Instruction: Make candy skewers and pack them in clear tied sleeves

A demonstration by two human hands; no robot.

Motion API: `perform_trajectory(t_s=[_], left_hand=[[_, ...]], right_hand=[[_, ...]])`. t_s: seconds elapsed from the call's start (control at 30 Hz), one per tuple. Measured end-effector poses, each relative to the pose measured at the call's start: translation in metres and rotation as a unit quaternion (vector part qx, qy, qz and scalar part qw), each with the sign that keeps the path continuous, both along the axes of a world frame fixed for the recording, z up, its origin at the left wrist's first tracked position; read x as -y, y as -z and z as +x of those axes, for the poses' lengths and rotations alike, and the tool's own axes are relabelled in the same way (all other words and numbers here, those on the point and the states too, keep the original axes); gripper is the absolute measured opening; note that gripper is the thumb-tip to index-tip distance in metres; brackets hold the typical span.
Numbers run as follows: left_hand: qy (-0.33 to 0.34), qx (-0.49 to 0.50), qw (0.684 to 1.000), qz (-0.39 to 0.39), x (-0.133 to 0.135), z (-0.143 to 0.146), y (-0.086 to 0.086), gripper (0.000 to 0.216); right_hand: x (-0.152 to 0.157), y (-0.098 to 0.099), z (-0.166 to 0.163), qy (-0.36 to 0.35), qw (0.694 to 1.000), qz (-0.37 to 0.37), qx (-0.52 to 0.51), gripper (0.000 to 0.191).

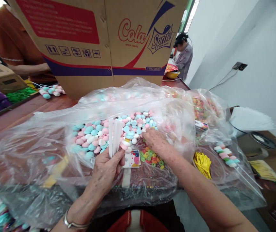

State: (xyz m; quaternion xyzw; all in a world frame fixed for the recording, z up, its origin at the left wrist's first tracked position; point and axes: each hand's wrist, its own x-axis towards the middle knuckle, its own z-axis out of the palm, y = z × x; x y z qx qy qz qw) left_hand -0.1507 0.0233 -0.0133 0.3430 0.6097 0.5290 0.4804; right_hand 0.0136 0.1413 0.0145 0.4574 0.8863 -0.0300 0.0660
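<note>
My left hand (107,169) is closed around a bundle of white sticks (114,137) held upright over an open clear plastic bag (43,141). The bag holds a heap of pink, blue and white candy pieces (96,135). My right hand (155,140) reaches into the bag with its fingers curled down on the candy near the heap's right edge; what they pinch is hidden. Small coloured ring candies (151,157) and a printed card (132,159) lie just below that hand.
A large Cola/Sprite cardboard box (99,45) stands behind the bag. Finished candy skewers (227,154) and gold twist ties (202,163) lie at right, more bagged ring candy (202,108) beyond. A person in brown (12,42) sits far left, another person (183,53) far back.
</note>
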Motion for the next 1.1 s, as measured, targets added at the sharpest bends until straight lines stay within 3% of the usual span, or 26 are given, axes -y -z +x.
perform_trajectory(t_s=[0.43,0.6,0.73,0.87,1.1], left_hand=[[-0.007,-0.013,1.000,-0.024,-0.001,0.000,-0.004,0.042],[-0.014,-0.017,0.999,-0.033,-0.001,0.001,-0.010,0.042],[-0.004,-0.045,0.998,-0.032,-0.002,-0.001,-0.013,0.041],[0.030,-0.111,0.993,-0.024,0.000,-0.007,-0.009,0.035],[0.091,-0.163,0.982,0.013,0.000,-0.008,0.001,0.025]], right_hand=[[-0.004,-0.003,0.004,-0.078,0.991,-0.081,-0.070,0.021],[0.013,0.001,-0.008,-0.026,0.990,-0.093,-0.099,0.021],[0.025,0.008,-0.010,0.017,0.977,-0.095,-0.188,0.027],[0.019,0.014,-0.002,0.085,0.930,-0.131,-0.332,0.023],[0.008,0.026,0.007,0.126,0.770,-0.222,-0.585,0.028]])
